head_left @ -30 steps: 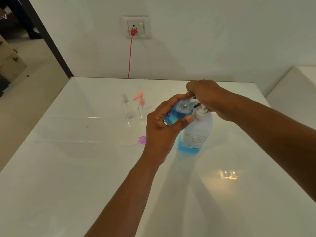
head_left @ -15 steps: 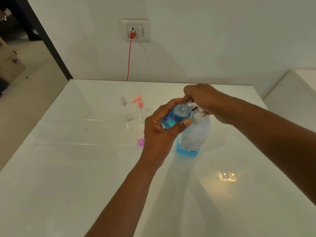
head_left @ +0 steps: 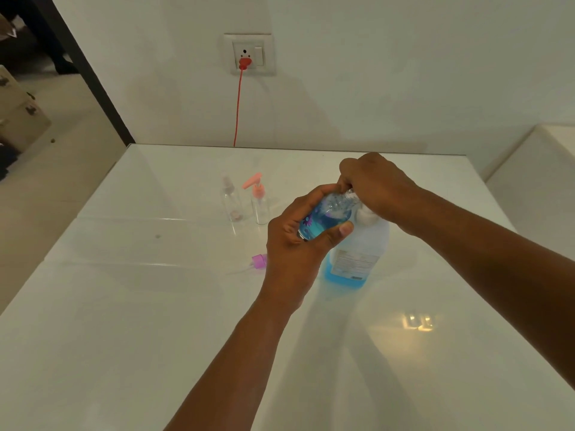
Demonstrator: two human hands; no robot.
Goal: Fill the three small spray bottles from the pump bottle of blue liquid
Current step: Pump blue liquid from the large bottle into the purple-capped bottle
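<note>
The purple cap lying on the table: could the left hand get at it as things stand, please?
Probably not yet: the way to the purple cap is open, just beside the wrist, but the left hand is gripping the small blue-filled bottle.

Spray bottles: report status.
Left hand grips tilted blue-filled bottle; right hand on pump bottle head. Two small bottles unfilled. Nothing obstructing.

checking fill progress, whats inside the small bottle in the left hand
Blue liquid fills much of the small bottle held tilted in the left hand. Fingers cover its base; the right hand hides its mouth.
</note>
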